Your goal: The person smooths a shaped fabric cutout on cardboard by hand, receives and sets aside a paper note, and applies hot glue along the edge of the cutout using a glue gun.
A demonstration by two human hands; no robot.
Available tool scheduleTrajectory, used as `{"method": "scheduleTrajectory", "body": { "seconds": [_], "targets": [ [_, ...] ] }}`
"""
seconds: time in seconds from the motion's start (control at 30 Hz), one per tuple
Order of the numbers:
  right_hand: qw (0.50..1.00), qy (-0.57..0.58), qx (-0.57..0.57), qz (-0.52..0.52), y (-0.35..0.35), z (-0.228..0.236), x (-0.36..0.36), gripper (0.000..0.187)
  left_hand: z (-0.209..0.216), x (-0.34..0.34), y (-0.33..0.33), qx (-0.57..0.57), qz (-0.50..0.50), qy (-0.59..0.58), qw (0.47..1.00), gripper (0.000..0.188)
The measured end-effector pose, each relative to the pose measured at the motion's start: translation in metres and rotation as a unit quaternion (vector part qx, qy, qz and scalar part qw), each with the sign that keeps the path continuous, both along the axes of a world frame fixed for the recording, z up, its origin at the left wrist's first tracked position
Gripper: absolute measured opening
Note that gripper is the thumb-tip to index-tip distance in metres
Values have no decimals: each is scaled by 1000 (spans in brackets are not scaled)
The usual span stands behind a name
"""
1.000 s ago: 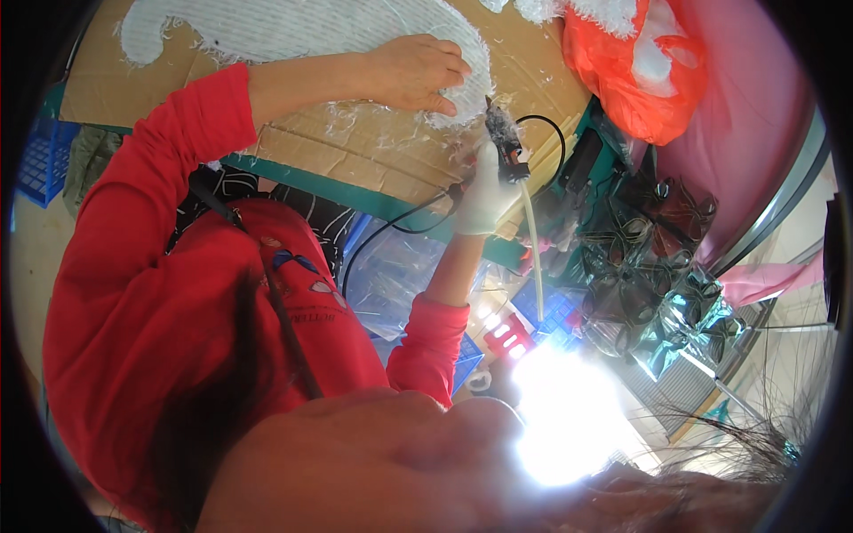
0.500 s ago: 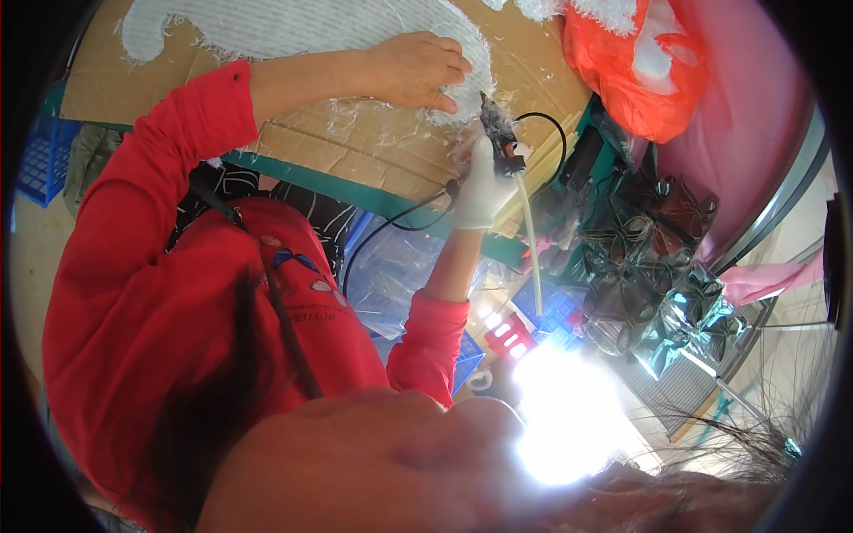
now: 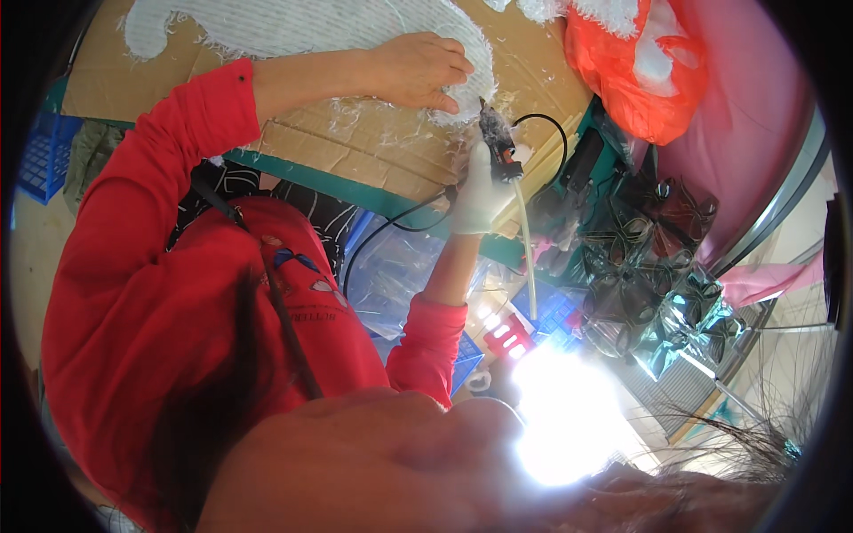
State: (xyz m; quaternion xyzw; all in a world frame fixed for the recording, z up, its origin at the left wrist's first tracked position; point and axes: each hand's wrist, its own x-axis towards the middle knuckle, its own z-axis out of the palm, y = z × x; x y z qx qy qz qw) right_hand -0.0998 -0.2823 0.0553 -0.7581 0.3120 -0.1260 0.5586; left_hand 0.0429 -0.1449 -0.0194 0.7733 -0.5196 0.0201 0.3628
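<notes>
A white shaggy fabric piece (image 3: 302, 31) with frayed edges lies on a sheet of brown cardboard (image 3: 302, 151). My left hand (image 3: 422, 73), bare, rests on its rounded right end, fingers stretched out and lying on the cloth. In a white glove, my right hand (image 3: 482, 195) is wrapped round a dark glue gun (image 3: 498, 138). The gun's tip points up at the fabric's edge, close to my left fingers; I cannot tell whether it touches. A long pale glue stick (image 3: 530, 258) sticks out of the gun's back end.
A black cable (image 3: 562, 142) loops beside the gun. To the right are a red plastic bag (image 3: 635, 80) with white fluffy pieces and dark clear-wrapped bundles (image 3: 635, 258). Blue crates (image 3: 43, 155) stand low at both sides. A bright lamp (image 3: 573, 417) glares at lower right.
My right hand and the glue gun have shifted slightly toward me, with the glue stick's end swinging a little left. My left hand stays almost where it was on the fabric.
</notes>
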Motion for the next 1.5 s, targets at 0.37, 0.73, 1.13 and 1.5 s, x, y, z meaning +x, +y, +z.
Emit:
{"method": "scheduleTrajectory", "body": {
  "seconds": [0.37, 0.73, 1.13, 1.5],
  "targets": [
    [998, -44, 29, 29, -6, -12, -7, 28, -4, 0, -1, -12, 6, -7, 1000, 44],
    [999, -25, -31, -28, -19, -25, 4, 27, -4, 0, 0, -24, 3, -6, 1000, 44],
    [1000, -13, -12, -9, -18, -23, 26, 35, -7, 0, -1, -17, 4, 7, 1000, 46],
    [1000, -11, -8, -18, -21, -24, 22, 36, -5, 0, 0, 0, 0, 14, 1000, 46]
  ]
}}
